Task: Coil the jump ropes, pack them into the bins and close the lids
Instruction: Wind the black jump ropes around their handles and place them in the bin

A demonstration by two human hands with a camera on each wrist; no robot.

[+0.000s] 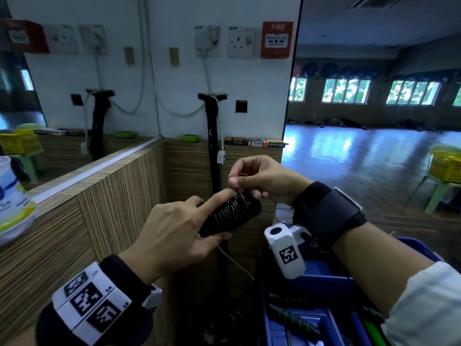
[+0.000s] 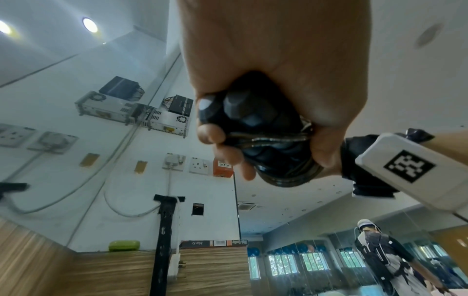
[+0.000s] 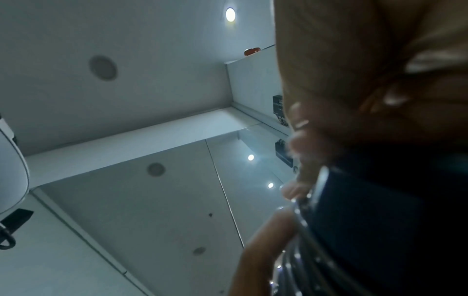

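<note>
Head view: left hand grips the black jump rope handles, cord wound around them, held up in front of the wood-panel wall. Right hand pinches the cord's end at the top. Blue bin sits open below the right wrist, another rope inside.

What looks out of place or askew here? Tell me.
Nothing stands out. The left hand grips the black jump rope handles with cord wound neatly round them, and the right hand pinches the cord's loose end. More ropes lie in the open blue bin below.
</note>
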